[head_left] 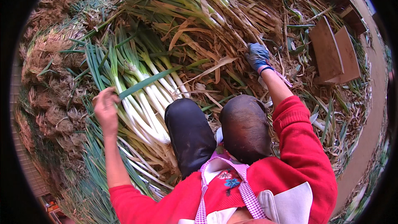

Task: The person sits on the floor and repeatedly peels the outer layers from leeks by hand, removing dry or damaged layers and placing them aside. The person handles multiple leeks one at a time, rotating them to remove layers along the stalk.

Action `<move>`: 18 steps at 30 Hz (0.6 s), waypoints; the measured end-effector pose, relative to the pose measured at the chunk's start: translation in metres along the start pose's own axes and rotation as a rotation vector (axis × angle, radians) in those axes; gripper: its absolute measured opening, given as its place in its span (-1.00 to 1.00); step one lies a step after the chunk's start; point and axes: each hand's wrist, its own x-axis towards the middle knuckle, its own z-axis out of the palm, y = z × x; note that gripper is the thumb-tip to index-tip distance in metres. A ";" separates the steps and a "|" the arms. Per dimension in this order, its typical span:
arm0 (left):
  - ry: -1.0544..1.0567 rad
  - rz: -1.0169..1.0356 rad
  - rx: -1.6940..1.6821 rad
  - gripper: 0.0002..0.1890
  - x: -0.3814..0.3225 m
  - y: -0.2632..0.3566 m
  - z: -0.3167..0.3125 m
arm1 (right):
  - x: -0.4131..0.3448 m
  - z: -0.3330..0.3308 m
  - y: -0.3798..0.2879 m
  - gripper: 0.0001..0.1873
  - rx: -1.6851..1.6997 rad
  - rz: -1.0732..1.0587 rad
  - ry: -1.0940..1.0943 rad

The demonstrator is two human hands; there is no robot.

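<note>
My right hand (258, 56), in a blue-grey glove, is closed around the lower part of an unpeeled long green onion (236, 35) with brown, dry outer skin. My bare left hand (107, 107) is on the left with fingers curled, slightly blurred. One end of a flat green onion leaf (149, 82) meets its fingers; whether they grip it is unclear. Beneath that leaf lie several peeled long green onions (150, 99), their white shafts pointing toward my left knee (188, 130) and their roots beside it.
Stacked onion bundles (57, 115) with root ends outward rise on the left. Unpeeled onions (261, 9) are heaped ahead. Brown boards (326, 48) stand at the right, above dry leaf litter (314, 99). A bare strip of ground (370, 105) curves along the right edge.
</note>
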 end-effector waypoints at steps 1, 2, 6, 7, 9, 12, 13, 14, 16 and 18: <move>-0.111 0.015 -0.047 -0.80 -0.005 0.018 0.015 | -0.002 -0.004 -0.002 -0.68 -0.012 0.033 -0.071; -0.272 0.085 -0.121 -0.81 -0.006 0.032 0.037 | -0.003 -0.010 -0.004 -0.66 0.030 0.061 -0.145; -0.518 0.424 0.050 -0.80 -0.018 0.057 0.118 | -0.022 -0.064 -0.015 -0.53 0.437 0.116 -0.203; -0.516 0.452 0.069 -0.79 -0.020 0.059 0.135 | -0.031 -0.083 -0.018 -0.53 0.510 0.201 -0.245; -0.574 0.291 -0.164 -0.78 -0.021 0.062 0.163 | -0.059 -0.127 -0.015 -0.55 0.761 0.155 -0.273; -0.690 0.105 -0.461 -0.69 -0.020 0.069 0.201 | -0.134 -0.178 0.005 -0.58 1.203 0.237 -0.447; -0.772 -0.044 -0.614 -0.67 -0.021 0.073 0.215 | -0.159 -0.189 0.014 -0.56 1.380 0.184 -0.522; -0.784 -0.144 -0.708 -0.64 -0.019 0.077 0.228 | -0.185 -0.185 0.015 -0.53 1.434 0.299 -0.516; -0.792 -0.421 -0.928 -0.59 -0.015 0.089 0.258 | -0.234 -0.175 0.018 -0.45 1.507 0.472 -0.523; -0.785 -0.579 -1.294 -0.53 -0.011 0.103 0.288 | -0.270 -0.170 0.025 -0.41 1.487 0.529 -0.555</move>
